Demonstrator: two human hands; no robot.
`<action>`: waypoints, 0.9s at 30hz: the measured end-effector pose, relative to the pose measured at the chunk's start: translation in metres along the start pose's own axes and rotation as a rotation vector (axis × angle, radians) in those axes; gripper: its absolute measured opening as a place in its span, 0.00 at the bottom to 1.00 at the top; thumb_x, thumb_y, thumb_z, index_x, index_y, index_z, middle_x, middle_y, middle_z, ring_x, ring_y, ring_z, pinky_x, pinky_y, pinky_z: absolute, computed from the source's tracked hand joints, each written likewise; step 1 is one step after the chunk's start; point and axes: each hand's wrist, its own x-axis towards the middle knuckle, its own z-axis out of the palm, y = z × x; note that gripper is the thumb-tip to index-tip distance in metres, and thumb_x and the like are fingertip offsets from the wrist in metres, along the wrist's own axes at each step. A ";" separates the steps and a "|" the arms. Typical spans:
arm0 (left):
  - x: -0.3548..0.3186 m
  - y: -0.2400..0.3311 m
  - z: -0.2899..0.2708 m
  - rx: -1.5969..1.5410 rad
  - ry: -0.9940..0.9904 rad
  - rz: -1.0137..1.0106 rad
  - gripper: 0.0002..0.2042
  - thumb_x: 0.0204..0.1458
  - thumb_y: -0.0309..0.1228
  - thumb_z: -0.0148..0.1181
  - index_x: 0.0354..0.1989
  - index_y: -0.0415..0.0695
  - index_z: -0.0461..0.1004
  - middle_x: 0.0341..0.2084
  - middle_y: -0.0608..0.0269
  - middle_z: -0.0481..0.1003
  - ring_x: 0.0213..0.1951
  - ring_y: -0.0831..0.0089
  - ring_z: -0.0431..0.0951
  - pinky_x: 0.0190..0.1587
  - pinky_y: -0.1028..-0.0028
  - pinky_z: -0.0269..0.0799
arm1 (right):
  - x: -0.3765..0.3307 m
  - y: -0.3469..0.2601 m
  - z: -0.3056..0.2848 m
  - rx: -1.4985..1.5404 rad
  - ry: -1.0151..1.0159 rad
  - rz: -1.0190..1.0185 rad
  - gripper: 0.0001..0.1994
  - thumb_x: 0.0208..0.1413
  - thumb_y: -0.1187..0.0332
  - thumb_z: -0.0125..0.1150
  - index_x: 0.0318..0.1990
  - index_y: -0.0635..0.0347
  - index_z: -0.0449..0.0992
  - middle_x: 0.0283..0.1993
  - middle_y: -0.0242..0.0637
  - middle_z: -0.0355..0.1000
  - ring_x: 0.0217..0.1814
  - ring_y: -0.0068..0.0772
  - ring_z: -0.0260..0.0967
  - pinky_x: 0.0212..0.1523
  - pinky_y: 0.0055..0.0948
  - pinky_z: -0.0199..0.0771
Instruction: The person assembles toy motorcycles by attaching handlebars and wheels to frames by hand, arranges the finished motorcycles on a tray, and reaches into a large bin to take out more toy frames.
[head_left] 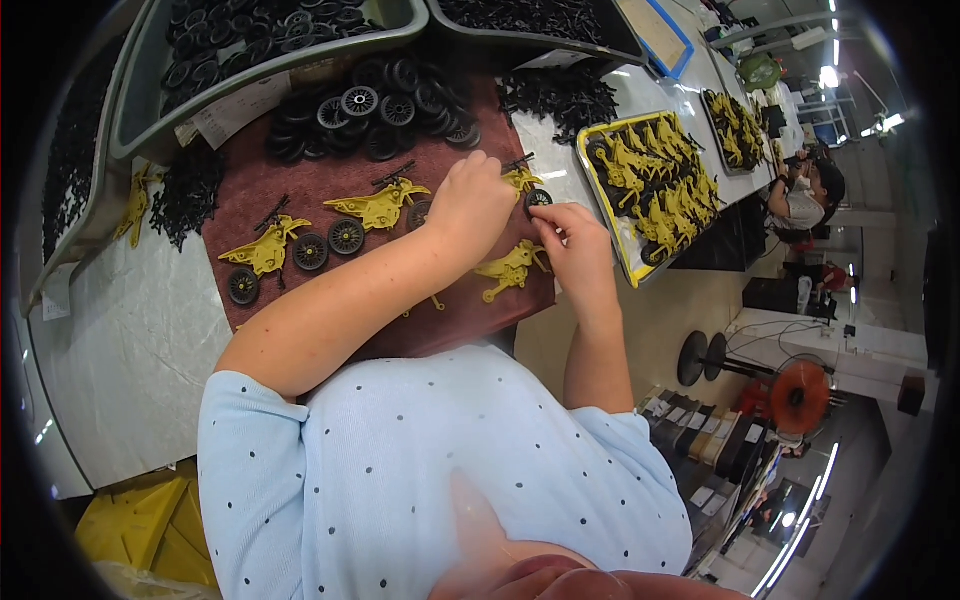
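On the reddish-brown cloth, my left hand (477, 205) is curled closed at the near end of a yellow toy motorbike body (521, 179). Its fingertips are hidden, so what they grip cannot be made out. The thumb and forefinger of my right hand (577, 245) pinch the lower edge of a black toy wheel (538, 200) beside that body. Another yellow body (512, 268) lies just below, between my hands. Left of them are a yellow body (380, 205) with wheels (346, 236) next to it, and a further one (265, 247) with a wheel at its lower end.
Loose black wheels (385, 108) are heaped at the cloth's far side. Behind stand a grey bin (135, 125) of wheels and another bin (620, 45) of small black parts. A yellow-rimmed tray (630, 262) of motorbikes sits at right. Farther right are another person (805, 200) and a fan (800, 396).
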 end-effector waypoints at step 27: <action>0.006 0.000 -0.070 -0.140 0.042 -0.036 0.09 0.50 0.24 0.61 0.40 0.37 0.78 0.40 0.57 0.76 0.43 0.59 0.73 0.47 0.67 0.70 | 0.036 0.042 -0.031 0.233 -0.145 -0.264 0.15 0.48 0.74 0.64 0.45 0.59 0.75 0.47 0.37 0.71 0.49 0.37 0.69 0.48 0.29 0.69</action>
